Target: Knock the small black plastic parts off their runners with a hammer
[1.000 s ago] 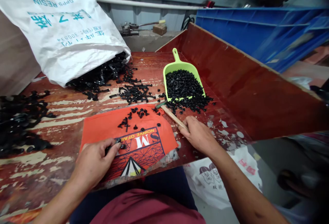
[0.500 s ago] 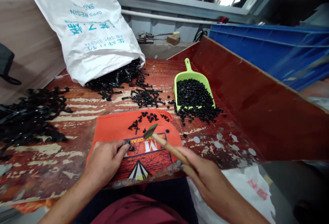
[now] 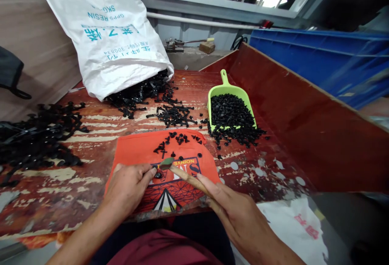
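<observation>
Into position, and the wooden-handled hammer with a dull green head (image 3: 188, 179) was gripped in the right hand (image 3: 232, 202), fingers wrapped round the shaft well back from the head, presumably for leverage. Its head was held at the small black plastic pieces (image 3: 158, 175), pinched between thumb and forefinger of the left hand (image 3: 130, 188) over the printed orange cloth (image 3: 133, 148); whether contact was made could not be told. The cloth seemed spread as padding on the worn red tabletop (image 3: 194, 86). Now the count: one hammer, one cloth, one lime-green plastic dustpan (image 3: 225, 90), one white woven sack (image 3: 121, 46), its mouth perhaps turned nearward for easy reach. At least two round ends were shown at the left fingertips; the dustpan's black heap (image 3: 231, 111) was beyond counting.
</observation>
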`<state>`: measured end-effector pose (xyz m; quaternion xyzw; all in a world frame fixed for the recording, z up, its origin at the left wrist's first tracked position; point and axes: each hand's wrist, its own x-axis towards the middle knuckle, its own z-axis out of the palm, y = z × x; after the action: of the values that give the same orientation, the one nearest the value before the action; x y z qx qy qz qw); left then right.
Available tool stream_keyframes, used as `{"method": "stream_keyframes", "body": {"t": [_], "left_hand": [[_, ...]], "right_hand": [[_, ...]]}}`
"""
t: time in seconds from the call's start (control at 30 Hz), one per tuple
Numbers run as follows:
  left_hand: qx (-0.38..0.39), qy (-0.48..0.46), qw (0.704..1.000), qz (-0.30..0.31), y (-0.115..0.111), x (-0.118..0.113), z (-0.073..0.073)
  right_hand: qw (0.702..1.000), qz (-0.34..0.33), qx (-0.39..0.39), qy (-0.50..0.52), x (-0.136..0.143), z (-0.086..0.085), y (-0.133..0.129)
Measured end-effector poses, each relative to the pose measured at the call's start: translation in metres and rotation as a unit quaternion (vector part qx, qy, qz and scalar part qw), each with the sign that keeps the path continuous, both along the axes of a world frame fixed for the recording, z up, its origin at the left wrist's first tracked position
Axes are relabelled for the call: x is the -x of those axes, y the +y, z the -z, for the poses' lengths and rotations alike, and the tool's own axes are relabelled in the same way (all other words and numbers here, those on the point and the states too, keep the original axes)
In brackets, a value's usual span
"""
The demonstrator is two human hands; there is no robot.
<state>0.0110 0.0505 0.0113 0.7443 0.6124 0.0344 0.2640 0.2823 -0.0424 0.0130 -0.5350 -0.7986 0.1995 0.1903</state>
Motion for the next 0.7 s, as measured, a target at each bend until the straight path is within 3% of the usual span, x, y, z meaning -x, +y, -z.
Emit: {"method": "stream_keyframes", "body": {"t": [0.23,0.4,0.53,0.7], "left_hand": [[0.018,0.015,1.0,-0.001,0.003,-0.001,-0.001],[0.028,-0.02,0.999,-0.018,0.004,0.002,0.004],[0.025,-0.044,0.999,-0.02,0.004,0.004,0.009],[0.006,-0.084,0.996,-0.031,0.005,0.007,0.014]], "right_hand": [[0.999,-0.002,-0.002,-0.042,0.005,0.008,0.001],[0.999,0.022,-0.03,-0.012,0.004,0.007,-0.002],[0.999,-0.002,0.021,-0.044,0.009,0.011,-0.002],[0.999,0.02,0.028,0.011,0.014,0.006,-0.003]]}}
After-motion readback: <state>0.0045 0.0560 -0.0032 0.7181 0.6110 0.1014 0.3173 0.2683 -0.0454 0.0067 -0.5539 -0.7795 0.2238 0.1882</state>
